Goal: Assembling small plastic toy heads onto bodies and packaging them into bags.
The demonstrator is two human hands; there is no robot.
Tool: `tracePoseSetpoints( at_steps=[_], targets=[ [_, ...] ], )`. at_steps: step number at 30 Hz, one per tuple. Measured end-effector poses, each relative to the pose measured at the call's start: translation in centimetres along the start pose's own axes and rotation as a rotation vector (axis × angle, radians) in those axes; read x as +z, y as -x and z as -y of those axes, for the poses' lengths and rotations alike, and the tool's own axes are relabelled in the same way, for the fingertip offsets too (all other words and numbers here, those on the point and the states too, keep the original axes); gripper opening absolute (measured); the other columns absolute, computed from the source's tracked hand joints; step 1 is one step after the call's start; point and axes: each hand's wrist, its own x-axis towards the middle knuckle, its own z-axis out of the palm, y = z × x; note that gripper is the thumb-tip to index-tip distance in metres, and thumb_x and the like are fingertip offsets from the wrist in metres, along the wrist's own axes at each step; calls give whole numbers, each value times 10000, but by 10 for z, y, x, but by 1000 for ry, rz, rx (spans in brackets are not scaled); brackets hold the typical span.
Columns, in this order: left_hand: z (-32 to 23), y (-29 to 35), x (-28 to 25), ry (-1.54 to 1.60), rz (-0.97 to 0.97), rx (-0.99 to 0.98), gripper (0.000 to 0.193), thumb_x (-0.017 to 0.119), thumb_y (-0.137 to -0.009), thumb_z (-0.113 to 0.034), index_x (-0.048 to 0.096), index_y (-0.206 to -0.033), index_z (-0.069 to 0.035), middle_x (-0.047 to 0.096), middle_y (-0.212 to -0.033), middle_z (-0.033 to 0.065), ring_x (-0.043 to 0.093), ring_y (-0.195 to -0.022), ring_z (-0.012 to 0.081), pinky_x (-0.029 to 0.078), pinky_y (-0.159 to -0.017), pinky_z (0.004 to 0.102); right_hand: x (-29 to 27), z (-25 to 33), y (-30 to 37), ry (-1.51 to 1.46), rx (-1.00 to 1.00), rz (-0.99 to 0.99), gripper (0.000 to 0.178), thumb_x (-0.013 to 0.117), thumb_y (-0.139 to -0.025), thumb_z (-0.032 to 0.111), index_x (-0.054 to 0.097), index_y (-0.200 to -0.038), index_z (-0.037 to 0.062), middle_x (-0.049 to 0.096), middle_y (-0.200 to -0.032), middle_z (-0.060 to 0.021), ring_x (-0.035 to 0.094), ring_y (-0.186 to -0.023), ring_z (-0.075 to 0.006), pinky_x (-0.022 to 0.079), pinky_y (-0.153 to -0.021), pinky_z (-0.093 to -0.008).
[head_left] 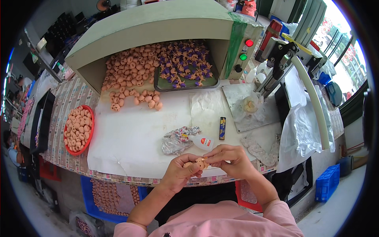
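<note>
Near the table's front edge, my left hand (178,173) is closed around a small peach toy figure (199,163) with a rounded head. My right hand (233,161) meets it from the right, thumb and fingertips pinched together at the figure's top. What the right fingertips hold is too small to make out. Just beyond my hands lies a white glue bottle (202,142) with a red mark, beside a crumpled patterned plastic bag (175,141). A dark blue and gold tube (222,128) lies a little farther off.
Hollow peach toy heads (132,67) are heaped under a beige box-shaped machine (158,19), next to a dark tray (189,88) of purple-and-peach pieces. A red basket (93,126) of heads stands left. At right are a lever press (276,65) and white plastic sheeting (302,118).
</note>
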Motion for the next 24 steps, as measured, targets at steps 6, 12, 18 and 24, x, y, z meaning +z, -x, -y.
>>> tracePoseSetpoints(
  at_steps=[6, 12, 18, 24],
  targets=[
    [-2, 2, 0, 12, -71, -44, 230, 725, -840, -153, 636, -1014, -32, 675, -950, 76, 641, -770, 122, 550, -672, 249, 5, -2, -3, 22, -12, -5, 375, 609, -728, -206, 731, -973, 50, 677, -1002, -117, 676, -850, -192, 570, -715, -278],
    [3, 5, -8, 184, -16, -98, 217, 710, -851, -142, 631, -1024, -38, 668, -937, 65, 639, -773, 121, 553, -692, 250, 9, -12, -7, -86, 11, 28, 389, 605, -721, -213, 735, -965, 60, 682, -1008, -114, 674, -852, -188, 566, -719, -279],
    [-6, 1, 0, 98, 25, -83, 205, 690, -869, -130, 622, -1038, -38, 664, -955, 62, 641, -801, 116, 551, -735, 248, -1, 4, -7, -3, 2, -7, 341, 647, -732, -168, 737, -965, 65, 697, -986, -108, 675, -868, -198, 551, -727, -281],
    [-10, 9, 0, 146, -22, -59, 226, 650, -890, -113, 580, -1100, -66, 635, -1051, 107, 645, -831, 150, 548, -739, 261, -88, 29, -20, 803, -280, -646, 160, 606, -874, 34, 686, -1008, 0, 699, -987, -112, 643, -915, -187, 500, -742, -283]
  ],
)
